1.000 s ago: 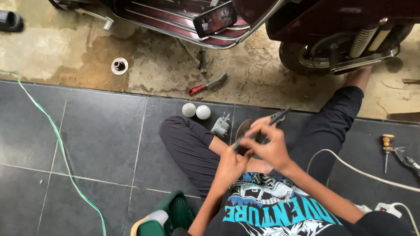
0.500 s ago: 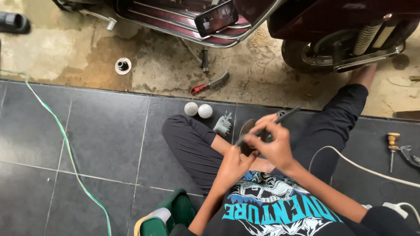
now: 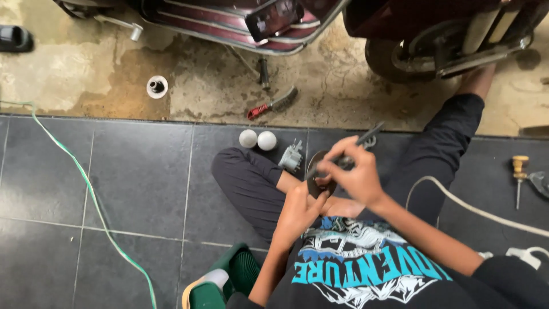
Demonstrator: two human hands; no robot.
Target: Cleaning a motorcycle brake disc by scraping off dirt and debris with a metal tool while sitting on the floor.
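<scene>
I sit cross-legged on dark floor tiles. My left hand (image 3: 298, 210) grips a round dark metal disc (image 3: 312, 169) at its lower edge, held over my lap. My right hand (image 3: 355, 175) is closed around a slim dark hand tool (image 3: 368, 136) whose tip points up and to the right, away from me. The fingers of that hand rest against the upper rim of the disc. Both hands are close together, just above my bent left knee (image 3: 243, 171).
A maroon scooter (image 3: 274, 23) stands ahead on stained concrete. On the ground lie a red-handled wire brush (image 3: 269, 106), two white bulbs (image 3: 257, 139), a grey socket part (image 3: 291, 157), a yellow-handled screwdriver (image 3: 519, 171), a green cable (image 3: 86, 183), a white cable (image 3: 474, 209) and a green stool (image 3: 229, 280).
The view has drifted slightly. My hands stay together on the disc and the tool, with the right hand shifting a little on the rim.
</scene>
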